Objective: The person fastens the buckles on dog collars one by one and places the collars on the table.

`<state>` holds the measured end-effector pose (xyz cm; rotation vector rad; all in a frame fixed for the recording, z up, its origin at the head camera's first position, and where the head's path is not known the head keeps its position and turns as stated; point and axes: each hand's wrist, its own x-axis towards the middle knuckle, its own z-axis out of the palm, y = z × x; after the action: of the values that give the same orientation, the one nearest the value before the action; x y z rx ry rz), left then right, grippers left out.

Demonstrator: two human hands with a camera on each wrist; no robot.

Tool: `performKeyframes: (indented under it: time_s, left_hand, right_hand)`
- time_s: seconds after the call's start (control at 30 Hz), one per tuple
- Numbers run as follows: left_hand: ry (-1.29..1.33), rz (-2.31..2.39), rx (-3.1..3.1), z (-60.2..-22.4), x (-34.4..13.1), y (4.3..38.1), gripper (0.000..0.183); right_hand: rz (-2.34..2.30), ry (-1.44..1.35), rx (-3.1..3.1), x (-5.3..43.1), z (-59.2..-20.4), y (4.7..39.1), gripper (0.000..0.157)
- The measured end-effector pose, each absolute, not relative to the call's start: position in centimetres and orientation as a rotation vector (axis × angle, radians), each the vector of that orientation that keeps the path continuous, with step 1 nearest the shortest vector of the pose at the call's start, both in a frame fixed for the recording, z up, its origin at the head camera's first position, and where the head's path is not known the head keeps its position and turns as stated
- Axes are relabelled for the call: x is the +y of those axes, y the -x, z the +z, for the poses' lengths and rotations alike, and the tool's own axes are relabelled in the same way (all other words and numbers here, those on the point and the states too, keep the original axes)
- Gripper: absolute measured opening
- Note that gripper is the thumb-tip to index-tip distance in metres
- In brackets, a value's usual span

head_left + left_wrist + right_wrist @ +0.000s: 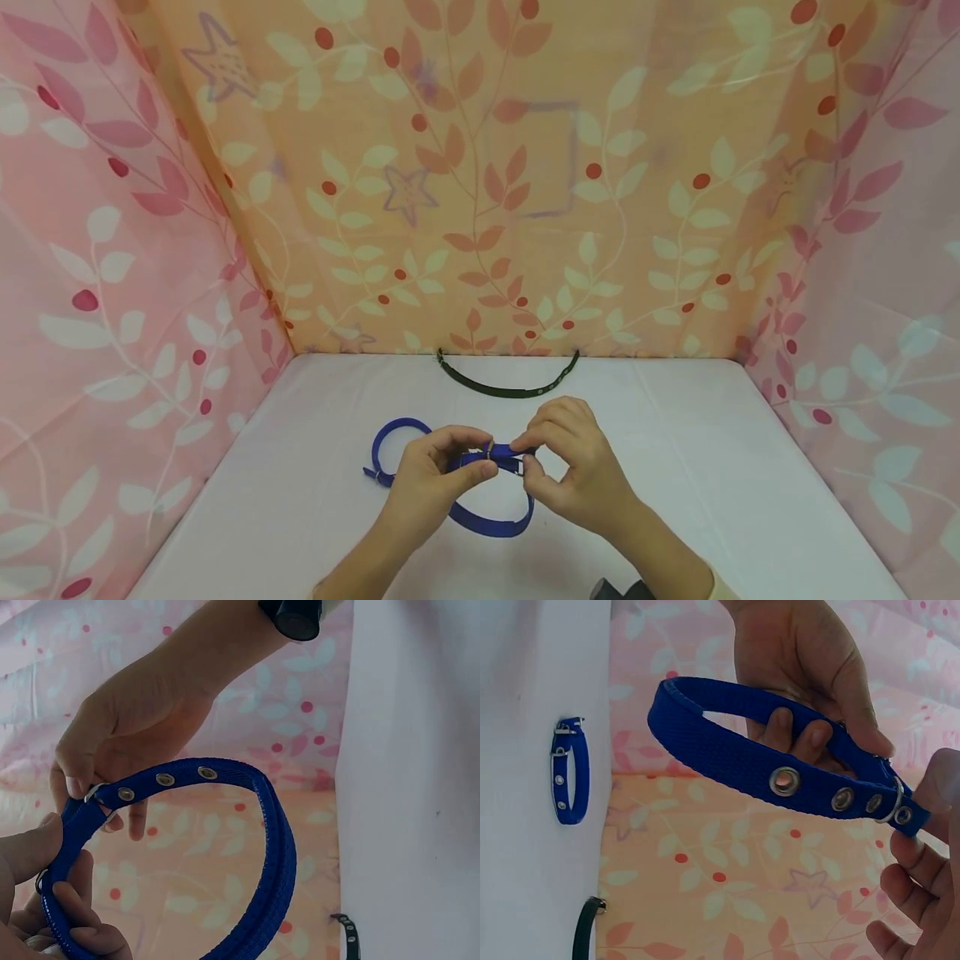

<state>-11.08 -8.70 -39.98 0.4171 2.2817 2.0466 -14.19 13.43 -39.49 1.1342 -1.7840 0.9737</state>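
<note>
Collar (727, 756) (blue, eyeleted) is pinched by left hand (431, 483) and right hand (577, 471), fingers (558, 437) nearly closed; second blue collar (582, 787) is seen on the worktop (262, 500).

You hold a blue collar (486, 525) aloft in a loop, silver eyelets (784, 781) lining its band, one end through a metal ring (898, 805).

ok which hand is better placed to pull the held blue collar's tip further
Likely the right hand; it pinches the collar's tip beyond the metal loop, while the left hand grips the band.
</note>
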Motion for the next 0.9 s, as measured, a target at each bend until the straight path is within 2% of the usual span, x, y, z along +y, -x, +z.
performKeyframes:
  time_s: [0.23, 0.63, 0.9]
  left_hand:
    - [-0.421, 2.027, 2.279, -39.4, -9.1, 11.3, 0.031]
    - [-0.456, 2.14, 2.292, -39.2, -9.1, 11.1, 0.025]
    - [-0.524, 2.128, 2.409, -39.4, -9.2, 11.0, 0.022]
  right_hand:
    - [1.031, -1.138, -1.909, 13.8, -39.4, 14.1, 0.03]
    - [1.165, -1.011, -2.21, 13.8, -39.0, 13.0, 0.048]
    - [1.199, -0.95, -2.18, 13.9, -39.2, 13.1, 0.052]
